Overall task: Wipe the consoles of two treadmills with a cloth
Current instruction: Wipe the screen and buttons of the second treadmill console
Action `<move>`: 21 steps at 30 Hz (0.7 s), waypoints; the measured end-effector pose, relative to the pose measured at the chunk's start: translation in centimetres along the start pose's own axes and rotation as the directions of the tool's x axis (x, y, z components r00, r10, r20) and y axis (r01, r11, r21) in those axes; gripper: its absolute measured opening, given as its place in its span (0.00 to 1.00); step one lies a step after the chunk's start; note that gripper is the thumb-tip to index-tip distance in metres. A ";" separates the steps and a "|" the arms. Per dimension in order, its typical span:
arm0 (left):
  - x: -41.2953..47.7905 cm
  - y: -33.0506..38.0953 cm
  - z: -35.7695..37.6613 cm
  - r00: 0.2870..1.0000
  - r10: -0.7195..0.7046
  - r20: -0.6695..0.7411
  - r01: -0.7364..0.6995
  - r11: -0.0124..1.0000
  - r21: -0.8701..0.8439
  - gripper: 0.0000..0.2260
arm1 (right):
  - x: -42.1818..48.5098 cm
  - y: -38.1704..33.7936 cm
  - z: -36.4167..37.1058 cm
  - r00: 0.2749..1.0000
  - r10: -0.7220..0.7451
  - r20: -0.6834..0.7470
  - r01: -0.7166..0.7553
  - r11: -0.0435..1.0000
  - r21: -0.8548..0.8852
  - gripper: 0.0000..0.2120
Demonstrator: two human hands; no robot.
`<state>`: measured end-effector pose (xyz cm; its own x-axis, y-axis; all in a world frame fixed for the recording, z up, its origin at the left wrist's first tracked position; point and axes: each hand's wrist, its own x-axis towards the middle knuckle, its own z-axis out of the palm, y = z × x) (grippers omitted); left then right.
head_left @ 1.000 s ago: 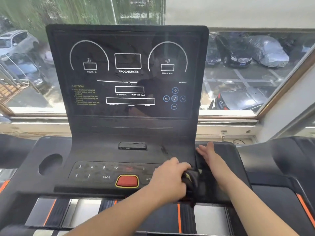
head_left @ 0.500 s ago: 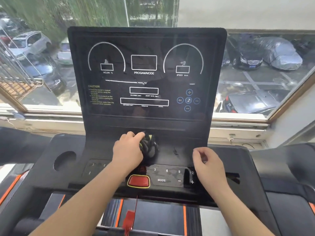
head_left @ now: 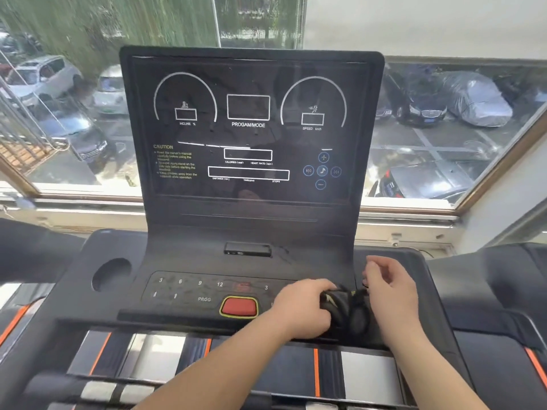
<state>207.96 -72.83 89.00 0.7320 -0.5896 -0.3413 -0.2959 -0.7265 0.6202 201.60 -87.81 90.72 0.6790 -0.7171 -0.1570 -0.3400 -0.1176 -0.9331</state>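
Observation:
A black treadmill console (head_left: 251,232) fills the middle of the head view, with an upright dark display (head_left: 248,128) and a lower button panel with a red stop button (head_left: 239,306). My left hand (head_left: 302,309) presses a bunched black cloth (head_left: 347,312) onto the right end of the button panel. My right hand (head_left: 390,288) rests loosely curled on the console's right wing, just right of the cloth and touching its edge, holding nothing I can see.
A round cup holder (head_left: 111,275) sits in the console's left wing. A second treadmill's black console (head_left: 503,291) lies to the right. A window (head_left: 444,128) behind overlooks parked cars. The belt deck (head_left: 207,359) runs below.
My left hand has slid the cloth from the console's middle ledge down and right onto the right end of the button panel. My right hand stayed on the right wing, fingers curled.

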 end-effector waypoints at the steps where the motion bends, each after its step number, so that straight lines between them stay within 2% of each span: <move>1: -0.6 0.0 -0.4 1.000 -0.022 0.011 0.024 0.979 -0.203 0.19 | 0.2 0.0 -0.2 1.000 0.021 0.003 -0.021 1.000 0.010 0.06; 2: -1.1 0.0 -0.8 0.998 -0.048 0.028 0.055 0.910 -0.410 0.16 | 0.3 -0.2 -0.3 0.998 0.050 0.031 -0.051 0.998 0.023 0.07; 4: -1.8 -0.3 -2.1 0.994 -0.028 0.106 0.098 0.667 -0.739 0.13 | 0.2 -0.9 -0.6 0.974 0.121 0.191 -0.147 0.981 0.127 0.11; 6: -2.4 -0.3 -3.5 0.973 0.071 0.219 0.172 0.409 -0.896 0.16 | -0.5 -2.4 -0.9 0.869 0.156 0.470 -0.321 0.900 0.293 0.19; 7: -2.6 -0.4 -4.0 0.967 0.085 0.240 0.193 0.369 -0.909 0.16 | -0.9 -3.1 -1.0 0.806 0.163 0.569 -0.405 0.853 0.329 0.22; 8: -2.8 -0.3 -4.1 0.976 0.048 0.213 0.177 0.395 -0.901 0.14 | -1.3 -3.6 -0.9 0.766 0.177 0.618 -0.451 0.833 0.321 0.24; 9: -2.8 -0.2 -4.0 0.991 -0.033 0.129 0.129 0.478 -0.869 0.13 | -1.6 -3.9 -0.5 0.752 0.190 0.631 -0.451 0.847 0.282 0.23; 11: -3.2 -0.3 -3.4 0.976 -0.197 -0.089 0.064 0.656 -0.752 0.15 | -2.1 -4.2 0.7 0.788 0.215 0.577 -0.364 0.918 0.155 0.19; 12: -3.5 -0.4 -3.2 0.961 -0.231 -0.155 0.054 0.702 -0.710 0.22 | -2.3 -4.4 1.4 0.816 0.225 0.532 -0.325 0.941 0.100 0.18; 14: -4.4 -1.0 -3.1 0.964 -0.195 -0.182 0.033 0.766 -0.643 0.40 | -2.4 -4.4 3.0 0.846 0.234 0.479 -0.286 0.957 0.038 0.19; 16: -4.8 -1.9 -2.9 0.977 -0.112 -0.181 -0.006 0.835 -0.550 0.50 | -2.1 -4.9 4.5 0.851 0.241 0.466 -0.253 0.967 -0.038 0.24; 17: -4.8 -2.4 -3.0 0.972 -0.103 -0.209 -0.018 0.860 -0.510 0.50 | -1.7 -5.1 5.2 0.841 0.256 0.477 -0.244 0.966 -0.088 0.27; 19: -4.6 -3.5 -3.7 0.939 -0.147 -0.311 -0.018 0.881 -0.473 0.42 | -1.2 -5.9 6.5 0.792 0.315 0.523 -0.268 0.949 -0.166 0.33; 21: -4.5 -4.8 -5.2 0.892 -0.222 -0.394 -0.004 0.867 -0.499 0.33 | -0.8 -6.4 7.2 0.802 0.299 0.518 -0.229 0.954 -0.196 0.32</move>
<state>209.33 -64.87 91.26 0.9603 -0.2255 -0.1643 0.0465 -0.4513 0.8911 207.92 -81.53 94.50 0.7796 -0.2546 -0.5721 -0.6071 -0.0830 -0.7903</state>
